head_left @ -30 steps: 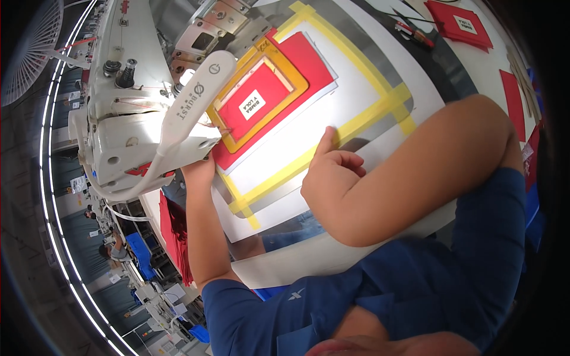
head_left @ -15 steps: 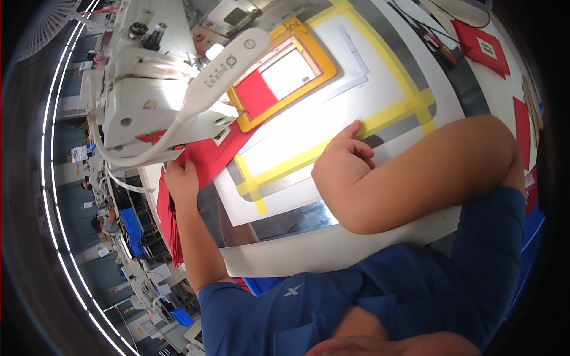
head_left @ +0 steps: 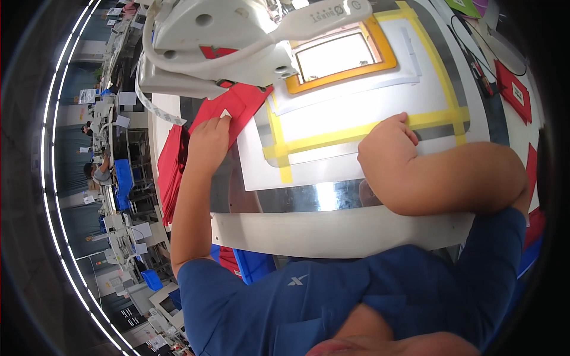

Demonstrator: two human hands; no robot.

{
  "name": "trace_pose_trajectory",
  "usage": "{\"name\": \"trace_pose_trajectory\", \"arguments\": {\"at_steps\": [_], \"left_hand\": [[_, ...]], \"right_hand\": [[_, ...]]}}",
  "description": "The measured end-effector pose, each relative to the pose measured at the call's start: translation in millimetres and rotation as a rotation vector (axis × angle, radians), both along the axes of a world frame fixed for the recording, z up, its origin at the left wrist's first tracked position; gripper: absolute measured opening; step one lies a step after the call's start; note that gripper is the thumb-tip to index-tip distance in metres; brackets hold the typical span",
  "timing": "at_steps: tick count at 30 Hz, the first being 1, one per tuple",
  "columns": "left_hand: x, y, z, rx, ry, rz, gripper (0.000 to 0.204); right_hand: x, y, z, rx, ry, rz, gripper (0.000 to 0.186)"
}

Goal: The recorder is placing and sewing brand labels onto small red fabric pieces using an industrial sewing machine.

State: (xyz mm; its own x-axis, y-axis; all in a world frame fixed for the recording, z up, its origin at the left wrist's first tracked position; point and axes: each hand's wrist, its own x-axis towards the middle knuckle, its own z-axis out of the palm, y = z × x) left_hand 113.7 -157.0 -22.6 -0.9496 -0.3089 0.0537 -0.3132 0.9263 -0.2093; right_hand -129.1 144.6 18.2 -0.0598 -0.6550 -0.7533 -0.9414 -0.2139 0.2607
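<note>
The left hand [head_left: 209, 139] lies flat-fingered on a piece of red fabric [head_left: 237, 107] at the left edge of the work table [head_left: 332, 231], fingertips pressing near a small white tag [head_left: 225, 113] sewn or stuck on the cloth — whether the thumb pinches the fabric from below cannot be made out. The red fabric runs up under the white sewing machine head [head_left: 219, 41] and drapes down over the table's left side, where more red pieces [head_left: 169, 172] hang in a stack. The right hand [head_left: 389, 148] rests curled into a loose fist on the clear template sheet [head_left: 356, 113], knuckles on its yellow tape border [head_left: 362, 130], holding nothing. Just beyond it sits an orange-framed window [head_left: 389, 56] in the template — brightly lit beneath the machine's lamp arm [head_left: 320, 15]. Red labelled pieces [head_left: 513, 92] lie well apart at the table's right.
</note>
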Motion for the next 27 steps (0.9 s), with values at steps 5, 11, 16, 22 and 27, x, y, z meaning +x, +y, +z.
{"name": "trace_pose_trajectory", "arguments": {"at_steps": [5,11,16,22,27], "left_hand": [[15.1,18.2,46.2,0.286,0.264,0.219,0.026],[133.2,57.0,115.9,0.967,0.776,0.597,0.028],[271.7,98.0,120.6,0.93,1.017,0.959,0.03],[415.8,134.2,72.0,0.742,0.899,1.382,0.031],[501.8,209.1,3.1,0.499,0.658,1.817,0.027]], "right_hand": [[5.4,3.8,-0.4,-0.104,0.022,-0.063,0.046],[11.7,-15.2,24.1,-0.115,-0.147,-0.041,0.027],[42.7,-42.8,49.5,-0.274,-0.151,0.088,0.024],[17.6,8.1,3.0,-0.428,-0.074,0.15,0.021],[-27.8,34.6,-39.7,-0.575,-0.08,0.217,0.021]]}}
